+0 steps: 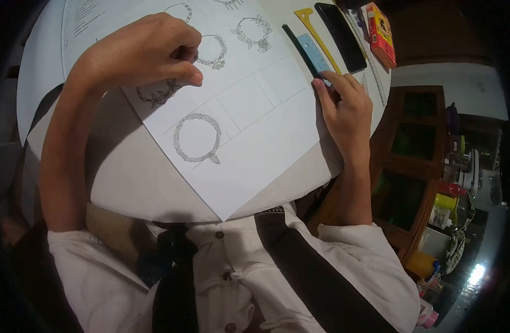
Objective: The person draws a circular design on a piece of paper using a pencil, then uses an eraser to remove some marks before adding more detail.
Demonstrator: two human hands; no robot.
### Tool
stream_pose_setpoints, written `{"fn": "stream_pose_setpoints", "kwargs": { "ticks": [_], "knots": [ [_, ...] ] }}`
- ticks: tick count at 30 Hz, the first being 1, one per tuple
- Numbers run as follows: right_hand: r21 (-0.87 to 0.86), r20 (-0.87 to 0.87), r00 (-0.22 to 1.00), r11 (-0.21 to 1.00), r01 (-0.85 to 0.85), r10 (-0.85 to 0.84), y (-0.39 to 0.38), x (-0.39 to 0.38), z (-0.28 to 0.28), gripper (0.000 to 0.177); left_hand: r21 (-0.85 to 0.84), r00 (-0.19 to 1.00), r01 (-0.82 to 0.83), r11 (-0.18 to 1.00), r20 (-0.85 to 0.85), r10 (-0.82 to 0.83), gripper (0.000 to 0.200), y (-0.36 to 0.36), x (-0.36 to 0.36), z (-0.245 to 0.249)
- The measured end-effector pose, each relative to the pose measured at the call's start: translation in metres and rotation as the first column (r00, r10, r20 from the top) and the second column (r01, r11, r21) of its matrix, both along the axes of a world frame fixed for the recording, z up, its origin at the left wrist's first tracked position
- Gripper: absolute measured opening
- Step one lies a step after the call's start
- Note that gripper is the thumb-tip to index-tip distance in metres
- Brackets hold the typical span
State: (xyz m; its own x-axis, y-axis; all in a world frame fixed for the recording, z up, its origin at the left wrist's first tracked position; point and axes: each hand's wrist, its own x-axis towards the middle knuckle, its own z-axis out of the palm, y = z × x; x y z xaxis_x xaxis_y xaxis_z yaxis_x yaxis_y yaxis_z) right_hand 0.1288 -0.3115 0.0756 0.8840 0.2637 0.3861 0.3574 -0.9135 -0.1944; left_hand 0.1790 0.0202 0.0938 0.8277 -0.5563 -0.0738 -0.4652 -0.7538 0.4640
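Observation:
A white sheet of paper (pixel 255 161) with pencil drawings of ring-shaped floral bracelets and faint ruled boxes lies on the table. My left hand (pixel 149 53) hovers over or rests on its upper left part, fingers curled and thumb stretched out. What those fingers hold, if anything, is hidden. A round beaded drawing (pixel 197 137) shows below it. By the sheet's right edge, my right hand (pixel 346 105) has thumb and index finger closed at the lower end of a black pencil (pixel 299 49). Beside the pencil lies a short light-blue ruler (pixel 315 53), partly under the fingers.
Past the pencil lie a yellow ruler-like tool (pixel 318 39), a black phone (pixel 341 36), a clear ruler (pixel 375 77) and a red and yellow box (pixel 380 36). A printed page (pixel 80 28) is at upper left. A wooden cabinet (pixel 407 166) stands right of the table.

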Motion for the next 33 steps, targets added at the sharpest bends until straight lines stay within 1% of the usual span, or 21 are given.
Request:
{"fn": "stream_pose_setpoints", "kwargs": {
  "ticks": [2, 3, 5, 7, 8, 9, 10, 11, 12, 13, 14, 16, 17, 19, 20, 22, 25, 27, 29, 31, 33],
  "knots": [
    [0.027, 0.025, 0.999, 0.999, -0.021, 0.021, 0.000, -0.002, -0.002, 0.016, 0.008, 1.000, -0.002, 1.000, 0.000, 0.002, 0.030, 0.000, 0.001, -0.001],
    [0.031, 0.020, 0.999, 0.999, -0.030, 0.029, 0.000, -0.003, -0.004, 0.016, -0.021, 0.999, 0.021, 1.000, 0.027, -0.020, 0.030, 0.001, 0.001, -0.002],
    [0.107, 0.071, 0.997, 0.994, -0.036, 0.028, -0.003, -0.002, -0.008, 0.014, -0.038, 0.999, 0.025, 0.999, 0.040, -0.023, 0.030, 0.004, 0.001, -0.003],
    [0.157, 0.107, 0.994, 0.986, -0.053, 0.036, -0.005, -0.001, -0.015, 0.012, 0.076, 0.999, -0.023, 0.997, -0.028, 0.025, 0.031, -0.001, 0.001, 0.001],
    [0.198, 0.108, 0.994, 0.979, -0.051, 0.030, -0.005, -0.001, -0.016, 0.011, 0.083, 0.999, -0.035, 0.996, -0.039, 0.039, 0.031, -0.005, 0.001, 0.014],
    [0.210, 0.096, 0.995, 0.977, -0.029, 0.009, -0.003, -0.002, -0.014, 0.010, 0.122, 0.979, -0.016, 0.992, -0.198, 0.040, 0.033, -0.011, 0.002, 0.037],
    [0.214, 0.087, 0.996, 0.976, -0.037, 0.019, -0.004, -0.002, -0.016, 0.010, 0.153, 0.935, 0.009, 0.988, -0.352, 0.046, 0.038, -0.012, 0.001, 0.047],
    [0.237, 0.123, 0.992, 0.971, -0.037, 0.008, -0.007, -0.001, -0.018, 0.010, 0.155, 0.931, 0.000, 0.988, -0.361, 0.057, 0.038, -0.008, 0.002, 0.042],
    [0.260, 0.159, 0.987, 0.965, -0.039, -0.003, -0.009, 0.000, -0.019, 0.010, 0.097, 0.946, 0.050, 0.994, -0.325, -0.015, 0.038, -0.003, 0.005, 0.036],
    [0.337, 0.141, 0.990, 0.941, -0.036, -0.012, -0.011, 0.001, -0.023, 0.011, 0.040, 0.956, 0.103, 0.994, -0.281, -0.088, 0.038, 0.000, 0.006, 0.031],
    [0.336, 0.135, 0.991, 0.941, -0.042, -0.004, -0.011, 0.001, -0.023, 0.011, 0.038, 0.955, 0.095, 0.995, -0.286, -0.081, 0.038, 0.003, 0.006, 0.030],
    [0.371, 0.122, 0.991, 0.929, 0.009, -0.058, -0.012, 0.000, -0.021, 0.012, 0.019, 0.945, 0.110, 0.994, -0.312, -0.099, 0.038, 0.003, 0.006, 0.037],
    [0.393, 0.128, 0.990, 0.920, 0.000, -0.054, -0.014, 0.001, -0.023, 0.013, 0.017, 0.944, 0.106, 0.994, -0.316, -0.095, 0.038, 0.001, 0.005, 0.037],
    [0.419, 0.126, 0.990, 0.908, 0.008, -0.067, -0.011, 0.001, -0.023, 0.014, 0.098, 0.957, 0.037, 0.995, -0.291, -0.007, 0.038, -0.006, 0.001, 0.037],
    [0.447, 0.128, 0.988, 0.894, 0.019, -0.085, -0.010, 0.001, -0.023, 0.014, 0.098, 0.956, 0.034, 0.995, -0.295, -0.004, 0.038, -0.007, 0.000, 0.038],
    [0.431, 0.134, 0.987, 0.902, 0.023, -0.090, -0.014, 0.002, -0.024, 0.014, 0.126, 0.949, 0.006, 0.992, -0.312, 0.034, 0.038, -0.008, 0.000, 0.040],
    [0.436, 0.142, 0.985, 0.900, 0.024, -0.095, -0.014, 0.002, -0.024, 0.015, 0.154, 0.950, 0.006, 0.988, -0.310, 0.043, 0.038, -0.012, -0.002, 0.047],
    [0.457, 0.141, 0.985, 0.889, 0.020, -0.094, -0.014, 0.002, -0.025, 0.015, 0.151, 0.949, 0.003, 0.989, -0.311, 0.044, 0.038, -0.011, -0.003, 0.047],
    [0.433, 0.145, 0.983, 0.900, 0.040, -0.113, -0.015, 0.002, -0.025, 0.014, 0.147, 0.950, 0.002, 0.989, -0.310, 0.044, 0.038, -0.011, -0.001, 0.045],
    [0.441, 0.129, 0.984, 0.896, 0.052, -0.121, -0.014, 0.001, -0.024, 0.014, 0.129, 0.958, 0.043, 0.991, -0.285, -0.005, 0.038, -0.009, -0.001, 0.043],
    [0.446, 0.114, 0.985, 0.892, 0.065, -0.129, -0.013, 0.000, -0.023, 0.013, 0.135, 0.954, 0.027, 0.991, -0.298, 0.015, 0.038, -0.011, -0.002, 0.044]
  ]
}}
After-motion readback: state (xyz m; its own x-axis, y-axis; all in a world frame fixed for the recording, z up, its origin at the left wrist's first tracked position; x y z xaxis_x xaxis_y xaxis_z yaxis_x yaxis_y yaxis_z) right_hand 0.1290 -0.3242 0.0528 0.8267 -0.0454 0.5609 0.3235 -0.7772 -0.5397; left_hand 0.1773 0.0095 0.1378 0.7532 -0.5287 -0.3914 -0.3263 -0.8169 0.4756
